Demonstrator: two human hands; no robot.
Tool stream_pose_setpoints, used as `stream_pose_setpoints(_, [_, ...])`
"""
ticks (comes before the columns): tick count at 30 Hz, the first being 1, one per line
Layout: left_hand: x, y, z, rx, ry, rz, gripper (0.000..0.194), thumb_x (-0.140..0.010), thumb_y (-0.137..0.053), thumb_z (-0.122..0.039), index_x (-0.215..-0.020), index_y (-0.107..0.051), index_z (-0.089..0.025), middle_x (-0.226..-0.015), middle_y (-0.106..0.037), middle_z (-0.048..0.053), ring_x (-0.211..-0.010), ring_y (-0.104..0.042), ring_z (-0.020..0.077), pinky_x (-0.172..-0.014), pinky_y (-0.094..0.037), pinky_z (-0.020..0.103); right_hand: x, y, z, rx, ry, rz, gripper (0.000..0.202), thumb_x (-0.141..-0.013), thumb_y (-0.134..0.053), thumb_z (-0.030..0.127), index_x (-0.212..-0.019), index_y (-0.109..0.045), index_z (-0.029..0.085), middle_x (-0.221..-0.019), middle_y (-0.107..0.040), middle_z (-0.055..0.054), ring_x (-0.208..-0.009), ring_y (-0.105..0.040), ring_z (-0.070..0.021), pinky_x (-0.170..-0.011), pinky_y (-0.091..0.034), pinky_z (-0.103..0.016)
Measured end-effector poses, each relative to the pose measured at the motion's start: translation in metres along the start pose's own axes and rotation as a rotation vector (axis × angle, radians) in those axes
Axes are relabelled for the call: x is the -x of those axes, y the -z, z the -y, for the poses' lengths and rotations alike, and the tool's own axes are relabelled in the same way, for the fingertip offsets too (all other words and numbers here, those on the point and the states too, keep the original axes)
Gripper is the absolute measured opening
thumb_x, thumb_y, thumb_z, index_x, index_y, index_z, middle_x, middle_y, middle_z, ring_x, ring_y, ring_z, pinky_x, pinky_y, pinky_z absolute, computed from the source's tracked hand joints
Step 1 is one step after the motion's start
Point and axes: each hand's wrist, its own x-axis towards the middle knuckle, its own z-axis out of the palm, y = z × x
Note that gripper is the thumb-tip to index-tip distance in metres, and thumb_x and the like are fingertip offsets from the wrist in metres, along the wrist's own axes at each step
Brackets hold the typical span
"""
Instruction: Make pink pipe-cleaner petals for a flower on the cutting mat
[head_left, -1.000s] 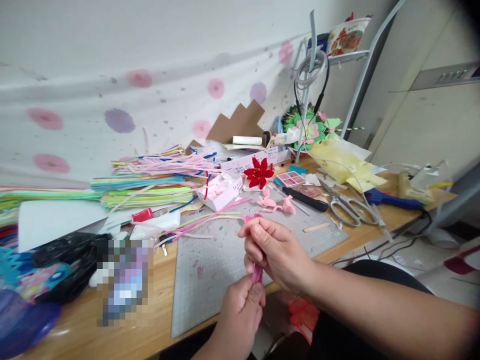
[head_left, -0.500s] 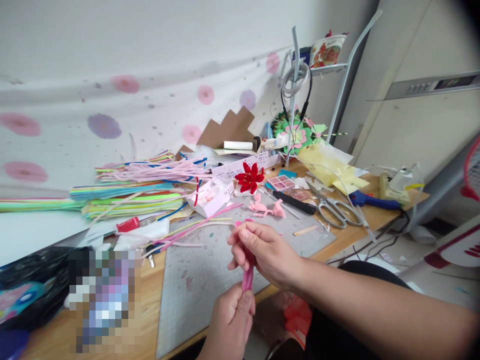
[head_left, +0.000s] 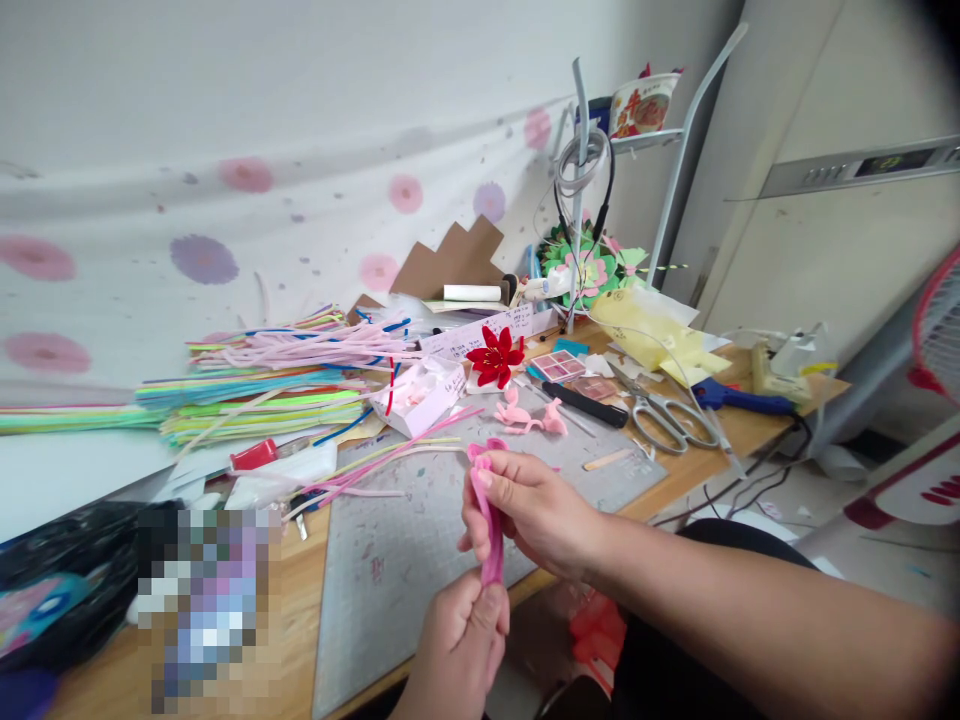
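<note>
Over the front of the grey cutting mat, pink pipe cleaners stand nearly upright between my hands, with small curled loops at the top. My left hand is closed around their lower end. Higher up, my right hand pinches the stems just below the curled loops with thumb and fingers. How many stems there are, and their lower ends, cannot be made out. Behind my hands lie pale pink shaped pieces, and a red pipe cleaner flower stands farther back.
Bundles of coloured pipe cleaners fill the left, beside a white box. Scissors, a black-handled tool and a blue-handled tool lie at the right. A wooden stick rests on the mat. A black plastic bag lies front left.
My right hand has turned and its fingers have shifted on the pink pipe cleaners, so more of the stems and the top loops show. My left hand keeps its hold. The view has shifted slightly.
</note>
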Motion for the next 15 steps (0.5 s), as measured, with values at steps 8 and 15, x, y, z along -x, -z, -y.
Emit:
stream_pose_setpoints(8, [-0.0063,-0.0012,0.0035,0.083,0.001,0.006,0.055,-0.070,-0.048,-0.071,-0.059,-0.039,-0.018,-0.047,-0.023,-0.009,-0.037,-0.019,0.0030,-0.039,-0.009,0.021,0.0032,-0.0069,-0.0014,-0.028,0.052,0.056,0.031,-0.087,-0.051,0.046,-0.089,-0.055,0.015,-0.057,-0.030,0.009,-0.046,-0.029,-0.0035,-0.055,-0.044,-0.023])
stream_pose_setpoints(15, [-0.0061,-0.0025,0.0033,0.042,-0.023,0.016,0.053,-0.072,-0.047,-0.069,-0.060,-0.040,-0.018,-0.049,-0.026,-0.008,-0.039,-0.023,0.0040,-0.040,-0.011,0.021,0.0028,-0.0058,-0.0070,0.054,0.088,-0.041,0.037,-0.085,-0.050,0.051,-0.075,-0.051,0.015,-0.050,-0.032,0.010,-0.040,-0.030,-0.0033,-0.046,-0.039,-0.022])
